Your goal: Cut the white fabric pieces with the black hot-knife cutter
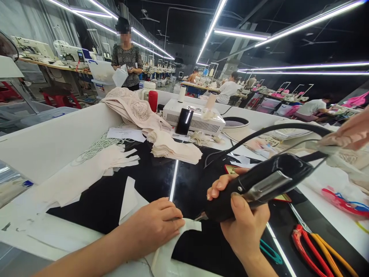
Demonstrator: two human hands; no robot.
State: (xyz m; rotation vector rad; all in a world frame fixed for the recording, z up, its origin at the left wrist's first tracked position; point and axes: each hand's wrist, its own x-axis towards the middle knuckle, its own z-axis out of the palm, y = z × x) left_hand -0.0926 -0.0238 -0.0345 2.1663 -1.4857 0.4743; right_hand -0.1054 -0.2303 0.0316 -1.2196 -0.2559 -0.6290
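My right hand (242, 227) is wrapped round a black corded hand tool (259, 184) with a metal lever along its side. Its narrow metal tip (201, 216) meets the edge of a curved pale fabric piece (192, 224). On that same piece, my left hand (161, 223) presses with fingers together and bent, holding it against the black tabletop (198, 246); the thumb is mostly hidden. A white pointed piece (129, 200) lies just beyond my left hand.
Stacked cut fabric (173, 148) and a black phone (184, 121) stand before a white vented box (198, 115). Red-and-orange-handled scissors (313, 246) lie at right, near a teal clip-like tool (271, 252). The tool's black cable (265, 130) arches overhead. A person (127, 57) stands beyond the white partition.
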